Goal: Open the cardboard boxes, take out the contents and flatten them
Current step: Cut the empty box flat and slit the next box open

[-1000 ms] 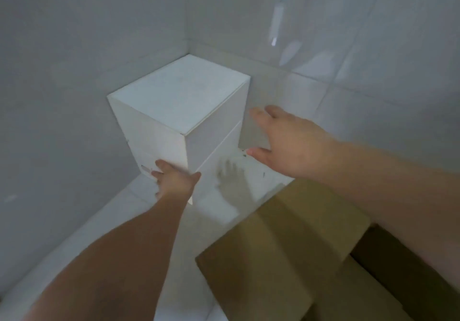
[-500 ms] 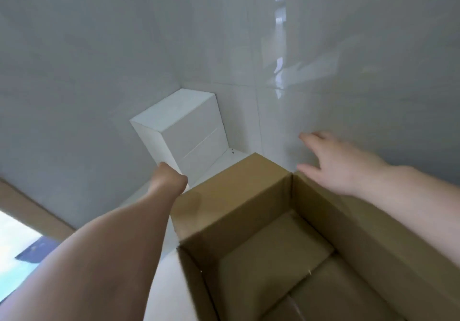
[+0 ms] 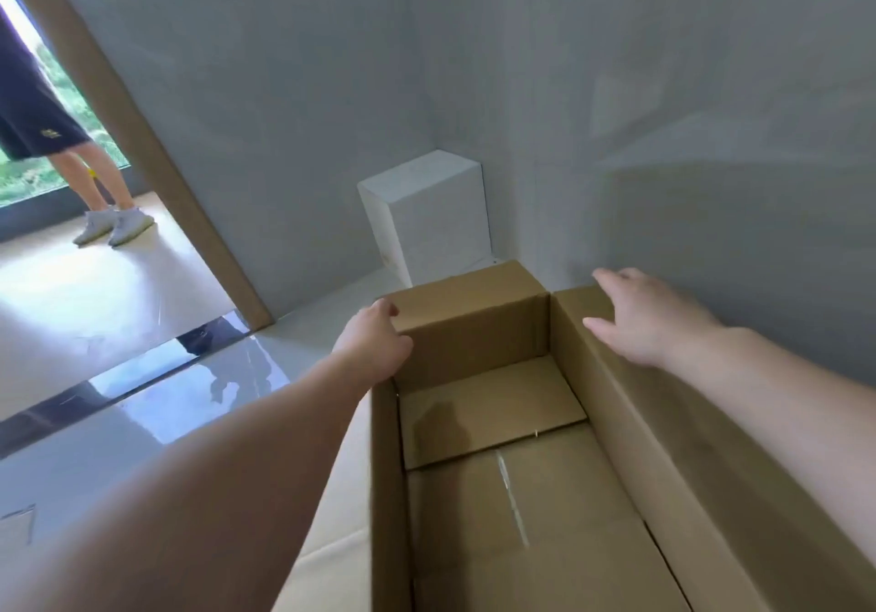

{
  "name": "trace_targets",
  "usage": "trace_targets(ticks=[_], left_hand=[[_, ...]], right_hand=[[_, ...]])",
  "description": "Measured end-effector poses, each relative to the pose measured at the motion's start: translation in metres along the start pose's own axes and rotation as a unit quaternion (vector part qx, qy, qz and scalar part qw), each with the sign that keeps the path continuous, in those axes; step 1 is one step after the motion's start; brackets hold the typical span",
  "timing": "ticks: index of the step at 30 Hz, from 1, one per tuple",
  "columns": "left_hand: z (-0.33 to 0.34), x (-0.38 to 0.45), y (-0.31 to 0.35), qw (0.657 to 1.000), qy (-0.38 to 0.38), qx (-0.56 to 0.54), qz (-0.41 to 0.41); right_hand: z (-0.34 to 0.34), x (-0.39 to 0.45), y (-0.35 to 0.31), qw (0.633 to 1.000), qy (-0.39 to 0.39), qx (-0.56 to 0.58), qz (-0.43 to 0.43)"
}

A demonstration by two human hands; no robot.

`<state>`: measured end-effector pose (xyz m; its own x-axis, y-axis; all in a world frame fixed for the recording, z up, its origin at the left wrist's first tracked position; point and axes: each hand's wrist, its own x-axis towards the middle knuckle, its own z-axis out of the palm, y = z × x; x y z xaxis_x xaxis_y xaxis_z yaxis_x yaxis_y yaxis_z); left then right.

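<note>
On the shiny floor, near the corner of the grey walls, the open cardboard box (image 3: 497, 422) stands with its flaps up and nothing inside. The left hand (image 3: 374, 341) grips the far left corner of its rim, fingers curled over the edge. The right hand (image 3: 649, 317) rests on the right flap with fingers straight and a little apart. Behind it, in the corner, stands a white box (image 3: 426, 213). No writing can be read on either. At far left a person (image 3: 57, 137) in dark shorts stands.

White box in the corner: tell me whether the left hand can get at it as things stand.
Probably not directly. The left hand grips the far corner of the open cardboard box, and that box's end wall stands between it and the white box; it would have to let go and reach over.
</note>
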<state>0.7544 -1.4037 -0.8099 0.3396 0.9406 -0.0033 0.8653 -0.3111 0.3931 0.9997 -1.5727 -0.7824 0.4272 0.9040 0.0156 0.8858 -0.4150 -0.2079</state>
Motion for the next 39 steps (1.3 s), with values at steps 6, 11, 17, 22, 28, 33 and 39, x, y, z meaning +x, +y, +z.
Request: trace_targets(ticks=[6,11,17,22,28,33,39], left_hand=[[-0.005,-0.021,-0.044,1.0,0.002,-0.016,-0.007],[0.023,-0.055,-0.088,0.999,-0.037,0.033,-0.014],[0.076,-0.091,-0.116,0.987,-0.105,-0.052,-0.107],[0.101,-0.109,-0.141,0.98,-0.118,-0.036,-0.159],[0.1,-0.11,-0.167,0.952,-0.098,-0.178,-0.231],[0.105,-0.114,-0.185,0.921,-0.126,-0.25,-0.269],[0.104,-0.127,-0.213,0.859,-0.127,-0.264,-0.42]], right_hand=[[0.018,-0.019,-0.014,1.0,0.016,0.014,0.01],[0.051,-0.047,-0.008,0.998,-0.007,0.002,0.057],[0.085,-0.071,0.018,0.994,-0.031,0.007,0.105],[0.128,-0.106,0.047,0.98,-0.074,0.036,0.183],[0.171,-0.146,0.08,0.967,-0.108,-0.007,0.232],[0.175,-0.146,0.086,0.962,-0.115,-0.01,0.249],[0.176,-0.145,0.089,0.949,-0.117,0.002,0.293]])
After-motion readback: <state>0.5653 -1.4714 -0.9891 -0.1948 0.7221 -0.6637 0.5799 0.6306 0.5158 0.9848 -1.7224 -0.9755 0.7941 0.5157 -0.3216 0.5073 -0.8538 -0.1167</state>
